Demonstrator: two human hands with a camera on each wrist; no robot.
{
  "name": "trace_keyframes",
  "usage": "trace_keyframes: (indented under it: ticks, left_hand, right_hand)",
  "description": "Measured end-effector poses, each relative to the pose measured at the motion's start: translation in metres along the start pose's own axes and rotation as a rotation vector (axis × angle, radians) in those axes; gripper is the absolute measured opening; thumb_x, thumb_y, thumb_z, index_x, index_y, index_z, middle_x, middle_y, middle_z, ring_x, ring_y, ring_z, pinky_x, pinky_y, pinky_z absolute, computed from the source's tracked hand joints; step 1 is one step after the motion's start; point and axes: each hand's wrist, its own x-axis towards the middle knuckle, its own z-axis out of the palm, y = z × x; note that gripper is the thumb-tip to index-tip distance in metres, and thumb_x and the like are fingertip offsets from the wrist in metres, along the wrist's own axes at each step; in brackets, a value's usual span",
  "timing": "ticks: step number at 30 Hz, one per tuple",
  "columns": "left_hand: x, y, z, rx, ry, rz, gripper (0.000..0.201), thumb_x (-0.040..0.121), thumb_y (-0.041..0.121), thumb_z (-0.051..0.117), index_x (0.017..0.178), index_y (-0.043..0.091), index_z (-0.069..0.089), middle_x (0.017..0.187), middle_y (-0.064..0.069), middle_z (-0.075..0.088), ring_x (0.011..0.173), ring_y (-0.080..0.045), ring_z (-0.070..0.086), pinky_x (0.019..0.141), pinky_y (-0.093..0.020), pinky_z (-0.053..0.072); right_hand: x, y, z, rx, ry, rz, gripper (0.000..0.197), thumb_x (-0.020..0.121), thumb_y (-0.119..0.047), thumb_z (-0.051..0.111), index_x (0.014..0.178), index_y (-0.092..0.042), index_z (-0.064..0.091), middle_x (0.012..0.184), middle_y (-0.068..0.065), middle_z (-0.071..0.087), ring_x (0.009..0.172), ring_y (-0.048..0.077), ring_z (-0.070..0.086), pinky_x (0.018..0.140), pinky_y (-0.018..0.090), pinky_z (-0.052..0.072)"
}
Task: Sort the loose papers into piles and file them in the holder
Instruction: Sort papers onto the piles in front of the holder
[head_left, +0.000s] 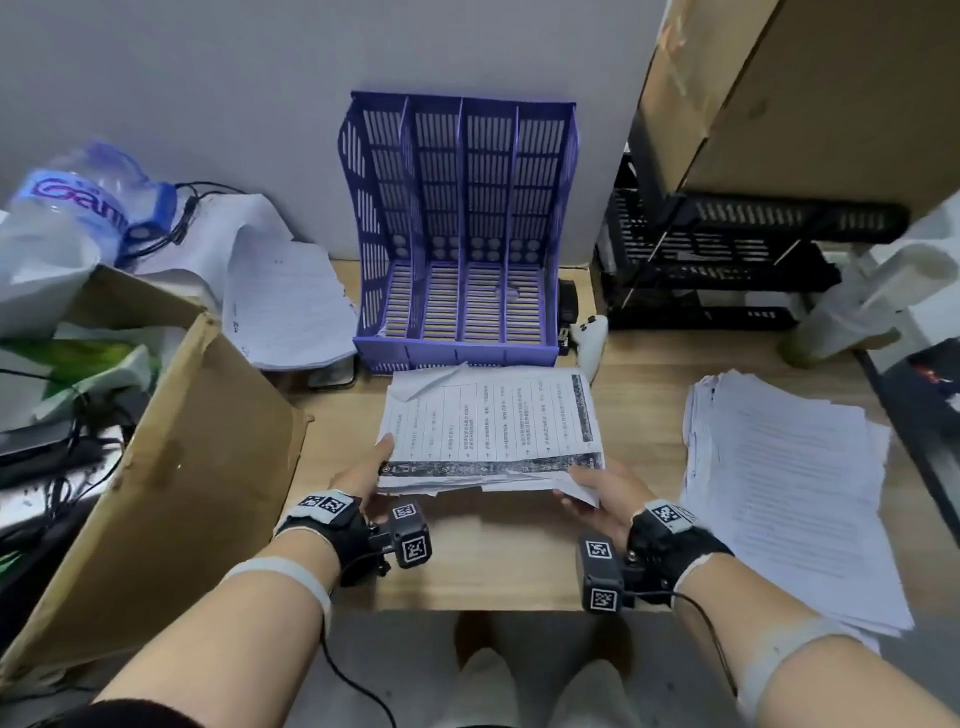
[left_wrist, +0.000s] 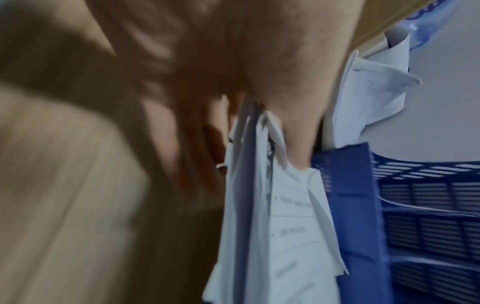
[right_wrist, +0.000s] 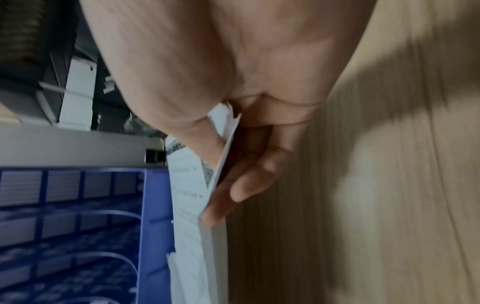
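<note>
A stack of printed papers (head_left: 491, 426) is held just above the wooden desk (head_left: 493, 551), in front of the purple four-slot file holder (head_left: 457, 234). My left hand (head_left: 371, 467) grips the stack's near left corner, thumb on top and fingers beneath. My right hand (head_left: 597, 491) pinches its near right corner the same way. In the left wrist view the paper stack (left_wrist: 285, 226) hangs edge-on beside the blue holder (left_wrist: 363, 195). The right wrist view shows my fingers (right_wrist: 249, 181) curled under the papers (right_wrist: 189, 205). The holder's slots look empty.
A second pile of papers (head_left: 789, 493) lies at the right on the desk. More sheets (head_left: 291, 306) lie left of the holder. An open cardboard box (head_left: 171, 467) stands at left, black stacked trays (head_left: 717, 260) at back right, a white controller (head_left: 592, 338) beside the holder.
</note>
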Motion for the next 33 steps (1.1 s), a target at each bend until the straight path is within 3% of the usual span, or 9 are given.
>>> trace_keyframes:
  ticks: [5, 8, 11, 16, 20, 22, 24, 29, 33]
  left_hand:
    - [-0.061, 0.034, 0.069, 0.008, -0.367, 0.197, 0.028, 0.096, 0.017, 0.057, 0.119, 0.000, 0.060, 0.072, -0.008, 0.074, 0.046, -0.014, 0.067, 0.040, -0.019, 0.051]
    - [-0.071, 0.046, 0.110, 0.155, -0.445, 0.328, 0.037, 0.097, 0.005, 0.055, 0.132, -0.007, 0.051, 0.080, -0.011, 0.068, 0.051, -0.015, 0.065, 0.046, -0.023, 0.053]
    - [-0.092, 0.065, 0.152, 0.278, -0.525, 0.383, 0.032, 0.094, 0.004, 0.059, 0.126, 0.000, 0.058, 0.100, -0.014, 0.074, 0.087, -0.034, 0.071, 0.080, -0.046, 0.060]
    - [-0.141, 0.108, 0.222, 0.557, -0.686, 0.543, 0.020, 0.094, 0.003, 0.058, 0.115, 0.003, 0.060, 0.088, -0.016, 0.065, 0.075, -0.030, 0.067, 0.063, -0.042, 0.063]
    - [-0.171, 0.137, 0.274, 0.877, -0.798, 0.610, 0.007, 0.091, 0.010, 0.065, 0.096, 0.004, 0.063, 0.078, -0.014, 0.068, 0.068, -0.031, 0.069, 0.063, -0.041, 0.060]
    - [-0.179, 0.145, 0.299, 0.984, -0.799, 0.647, 0.015, 0.087, 0.017, 0.072, 0.096, 0.005, 0.067, 0.083, -0.015, 0.073, 0.073, -0.035, 0.071, 0.059, -0.037, 0.057]
    - [-0.177, 0.146, 0.324, 0.946, -0.727, 0.734, 0.020, 0.083, 0.019, 0.076, 0.096, 0.005, 0.071, 0.087, -0.014, 0.076, 0.074, -0.032, 0.072, 0.058, -0.035, 0.058]
    - [-0.147, 0.117, 0.371, 0.381, -0.495, 0.604, 0.025, 0.084, 0.010, 0.074, 0.105, 0.004, 0.063, 0.105, -0.018, 0.071, 0.072, -0.021, 0.071, 0.071, -0.038, 0.062]
    - [-0.111, 0.086, 0.386, 0.635, -0.336, 0.410, 0.054, 0.080, 0.025, 0.079, 0.126, 0.014, 0.054, 0.121, -0.016, 0.062, 0.106, -0.030, 0.061, 0.085, -0.047, 0.056]
  right_hand:
    - [-0.031, -0.011, -0.054, 0.106, 0.162, -0.070, 0.019, 0.094, 0.002, 0.054, 0.111, -0.005, 0.059, 0.098, 0.012, 0.065, 0.077, 0.022, 0.061, 0.051, 0.024, 0.055]
    - [-0.047, -0.007, -0.092, 0.082, 0.293, -0.073, 0.027, 0.086, -0.005, 0.057, 0.112, -0.007, 0.062, 0.100, 0.016, 0.070, 0.089, 0.034, 0.066, 0.073, 0.043, 0.054]
    - [-0.067, -0.007, -0.130, 0.109, 0.426, -0.134, 0.033, 0.085, -0.004, 0.060, 0.117, -0.004, 0.055, 0.095, 0.019, 0.067, 0.088, 0.038, 0.065, 0.087, 0.061, 0.052]
    - [-0.099, -0.019, -0.200, -0.246, 0.836, -0.310, 0.082, 0.073, -0.016, 0.077, 0.140, -0.014, 0.031, 0.128, 0.009, 0.044, 0.117, 0.025, 0.048, 0.099, 0.033, 0.042]
    - [-0.116, -0.032, -0.244, -0.446, 0.618, -0.346, 0.087, 0.071, -0.027, 0.082, 0.145, -0.029, 0.036, 0.132, -0.004, 0.047, 0.127, 0.014, 0.046, 0.100, 0.026, 0.039]
    - [-0.125, -0.037, -0.256, -0.467, 0.413, -0.305, 0.049, 0.083, -0.021, 0.075, 0.129, -0.018, 0.056, 0.115, -0.004, 0.062, 0.100, 0.005, 0.066, 0.073, 0.008, 0.046]
    - [-0.122, -0.035, -0.270, -0.485, 0.360, -0.282, 0.025, 0.091, -0.021, 0.066, 0.115, -0.015, 0.063, 0.108, 0.001, 0.069, 0.077, 0.003, 0.068, 0.053, 0.006, 0.045]
    - [-0.093, -0.018, -0.301, -0.303, 0.563, -0.263, 0.021, 0.092, -0.011, 0.058, 0.110, -0.018, 0.066, 0.112, 0.002, 0.069, 0.100, 0.021, 0.064, 0.091, 0.032, 0.050]
    - [-0.064, -0.005, -0.318, -0.359, 0.582, -0.104, 0.045, 0.088, -0.014, 0.058, 0.132, -0.013, 0.049, 0.129, 0.009, 0.061, 0.109, 0.025, 0.058, 0.094, 0.028, 0.045]
